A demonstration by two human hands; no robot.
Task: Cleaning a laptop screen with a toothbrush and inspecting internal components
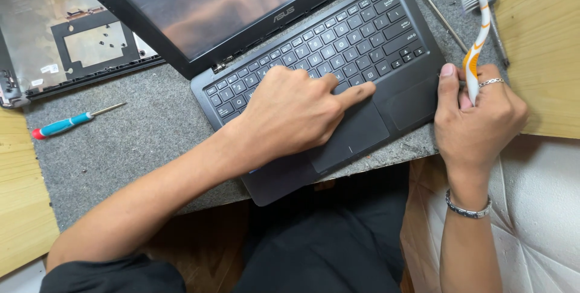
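Pressing laptop (pixel 338 51) keys, left hand (pixel 290 115) empty (forefinger extended), right hand (pixel 477 118) fingers clasping toothbrush (pixel 475 39).

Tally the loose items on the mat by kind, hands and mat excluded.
Laptops: 1, dark open laptop under the left hand
Toothbrushes: 1, orange-and-white toothbrush in the right hand
Screwdrivers: 1, blue-handled screwdriver
Removed case panels: 1, grey panel at top left
Thin metal rods: 1, metal rod
Total: 5
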